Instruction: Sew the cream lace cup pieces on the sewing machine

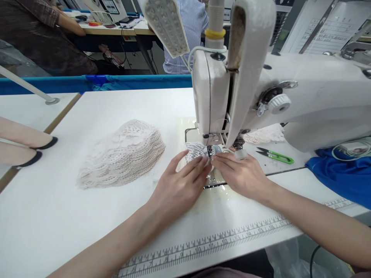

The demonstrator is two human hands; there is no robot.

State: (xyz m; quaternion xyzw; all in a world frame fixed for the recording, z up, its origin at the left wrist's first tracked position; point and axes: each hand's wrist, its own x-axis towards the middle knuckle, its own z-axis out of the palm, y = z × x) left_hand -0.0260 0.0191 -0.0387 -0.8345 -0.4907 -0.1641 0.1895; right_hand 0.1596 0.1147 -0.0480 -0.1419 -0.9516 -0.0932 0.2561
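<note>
A small white lace piece (pixel 194 151) lies under the needle and presser foot (pixel 210 151) of a white sewing machine (pixel 216 88). My left hand (pixel 181 183) bears on the lace from the left, its fingertips gathered close to the foot and one finger stretched out apart. From the right, my right hand (pixel 245 175) pinches at the lace beside the foot, its fingers pressed together. Both thumbs are largely hidden. Left of my hands sits a heap of stacked lace pieces (pixel 124 158); more lace (pixel 265 134) lies behind the machine's needle end.
Green thread snips (pixel 275 155) lie right of my right hand. Blue cloth (pixel 342 177) is bunched at the right edge. A printed ruler (pixel 203 247) runs along the table's front. Two leg-shaped forms (pixel 23 148) jut in from the left. Other people (pixel 185 34) are beyond the table.
</note>
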